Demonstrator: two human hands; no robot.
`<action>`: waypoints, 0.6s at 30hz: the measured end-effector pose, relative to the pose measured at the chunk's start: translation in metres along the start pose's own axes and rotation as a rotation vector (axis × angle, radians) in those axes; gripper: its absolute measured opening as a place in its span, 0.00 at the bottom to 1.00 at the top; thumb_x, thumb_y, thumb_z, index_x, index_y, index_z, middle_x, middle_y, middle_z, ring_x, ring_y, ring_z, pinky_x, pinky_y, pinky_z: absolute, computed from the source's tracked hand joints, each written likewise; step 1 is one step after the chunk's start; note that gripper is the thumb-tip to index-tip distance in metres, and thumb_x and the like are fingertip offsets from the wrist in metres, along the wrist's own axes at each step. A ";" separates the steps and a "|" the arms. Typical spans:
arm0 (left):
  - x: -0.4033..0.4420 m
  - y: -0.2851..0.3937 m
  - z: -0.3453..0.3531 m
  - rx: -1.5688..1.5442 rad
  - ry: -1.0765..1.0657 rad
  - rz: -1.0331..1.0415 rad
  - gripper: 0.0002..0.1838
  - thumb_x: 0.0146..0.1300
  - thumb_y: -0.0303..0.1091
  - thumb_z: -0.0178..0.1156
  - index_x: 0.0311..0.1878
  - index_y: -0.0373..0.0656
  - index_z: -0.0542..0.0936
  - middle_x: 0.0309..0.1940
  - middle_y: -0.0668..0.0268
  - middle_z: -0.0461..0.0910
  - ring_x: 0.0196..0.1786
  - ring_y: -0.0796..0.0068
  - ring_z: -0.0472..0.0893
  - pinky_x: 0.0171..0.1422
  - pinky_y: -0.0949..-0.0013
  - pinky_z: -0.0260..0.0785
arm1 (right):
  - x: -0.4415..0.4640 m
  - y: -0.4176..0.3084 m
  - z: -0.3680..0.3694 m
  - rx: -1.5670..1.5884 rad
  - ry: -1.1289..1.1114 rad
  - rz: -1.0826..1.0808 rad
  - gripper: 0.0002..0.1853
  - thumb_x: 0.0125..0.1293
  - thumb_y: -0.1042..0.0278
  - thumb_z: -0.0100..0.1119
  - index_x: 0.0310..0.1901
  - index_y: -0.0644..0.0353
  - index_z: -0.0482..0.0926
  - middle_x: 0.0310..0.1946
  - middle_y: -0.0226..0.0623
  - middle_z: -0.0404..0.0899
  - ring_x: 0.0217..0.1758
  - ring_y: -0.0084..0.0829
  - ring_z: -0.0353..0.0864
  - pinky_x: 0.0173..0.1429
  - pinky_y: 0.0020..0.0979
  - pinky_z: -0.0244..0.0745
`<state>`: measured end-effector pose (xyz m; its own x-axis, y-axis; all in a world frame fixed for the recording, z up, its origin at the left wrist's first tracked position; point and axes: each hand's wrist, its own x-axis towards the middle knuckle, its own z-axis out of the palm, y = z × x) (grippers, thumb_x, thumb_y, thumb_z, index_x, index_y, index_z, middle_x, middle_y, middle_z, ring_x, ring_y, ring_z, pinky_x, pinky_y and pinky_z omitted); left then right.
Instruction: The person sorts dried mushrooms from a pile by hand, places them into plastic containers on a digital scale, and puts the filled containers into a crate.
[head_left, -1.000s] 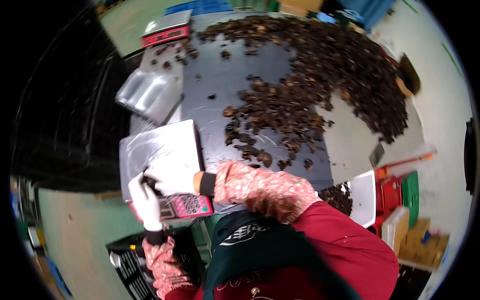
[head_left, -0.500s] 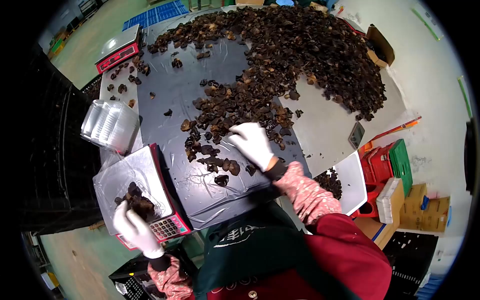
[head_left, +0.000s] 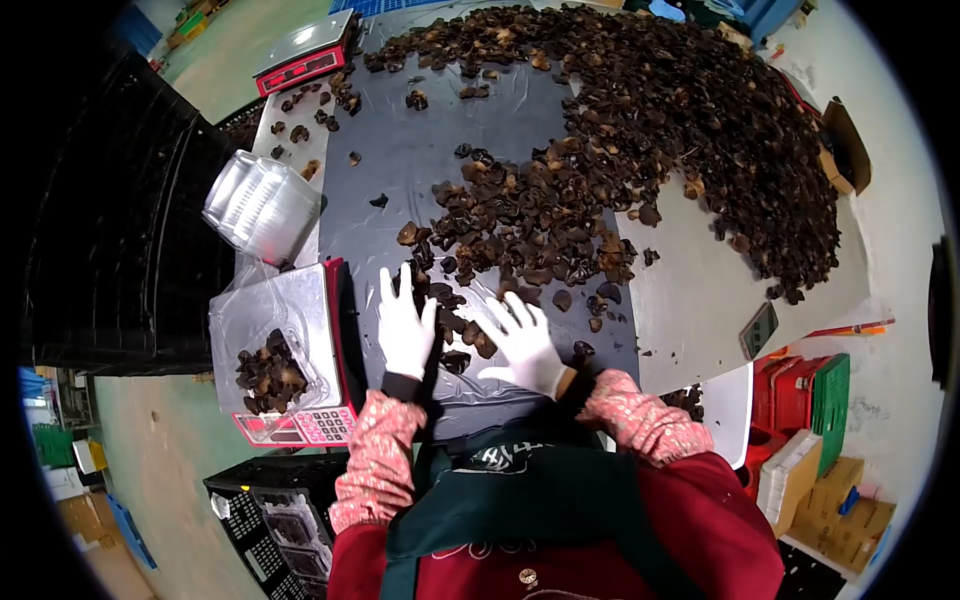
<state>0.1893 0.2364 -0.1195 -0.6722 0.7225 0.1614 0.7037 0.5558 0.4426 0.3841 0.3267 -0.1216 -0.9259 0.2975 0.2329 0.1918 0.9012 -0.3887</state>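
Observation:
My left hand [head_left: 405,325], in a white glove, lies over the near edge of the dark pieces with its fingers spread, holding nothing. To its right, my right hand [head_left: 525,345], also gloved, has its fingers apart at the near side of the brown-black fungus-like pieces [head_left: 530,220]. A few pieces [head_left: 465,335] lie between the two hands. On the red and silver scale [head_left: 300,290] at the left, a clear plastic container holds a small heap of dark pieces [head_left: 271,375].
Stacked clear containers [head_left: 262,205] stand behind the scale. A second scale [head_left: 305,50] is at the far left corner. A large dark heap [head_left: 700,130] covers the far right. A flat device [head_left: 758,330], white tub [head_left: 735,410] and black crates [head_left: 275,520] are nearby.
My left hand has left the container on the scale and moved right to the pieces. My right hand now lies beside it, with fingers spread. The dark heap in the container is now uncovered.

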 end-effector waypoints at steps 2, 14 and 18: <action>0.009 0.001 -0.002 -0.080 -0.107 -0.029 0.35 0.63 0.43 0.65 0.74 0.57 0.65 0.63 0.47 0.71 0.57 0.46 0.78 0.59 0.52 0.74 | 0.016 0.001 0.001 -0.036 0.044 0.028 0.38 0.60 0.39 0.63 0.65 0.56 0.72 0.60 0.38 0.75 0.60 0.40 0.71 0.60 0.43 0.65; -0.039 0.017 -0.014 -0.122 -0.156 -0.020 0.27 0.67 0.42 0.60 0.70 0.60 0.71 0.66 0.52 0.70 0.57 0.53 0.80 0.56 0.57 0.76 | 0.116 0.072 -0.001 -0.207 -0.134 0.136 0.13 0.57 0.60 0.67 0.44 0.47 0.85 0.40 0.34 0.79 0.49 0.37 0.77 0.49 0.41 0.71; -0.026 0.006 -0.011 -0.150 0.083 0.031 0.20 0.69 0.38 0.57 0.63 0.55 0.78 0.57 0.58 0.78 0.55 0.57 0.81 0.58 0.59 0.74 | 0.105 0.076 -0.006 -0.035 -0.052 0.160 0.12 0.59 0.60 0.67 0.45 0.48 0.85 0.40 0.34 0.79 0.48 0.39 0.77 0.51 0.40 0.71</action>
<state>0.2088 0.2164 -0.1108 -0.6720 0.6983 0.2464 0.6862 0.4622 0.5617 0.3033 0.4282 -0.1217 -0.8980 0.4223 0.1237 0.3487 0.8543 -0.3854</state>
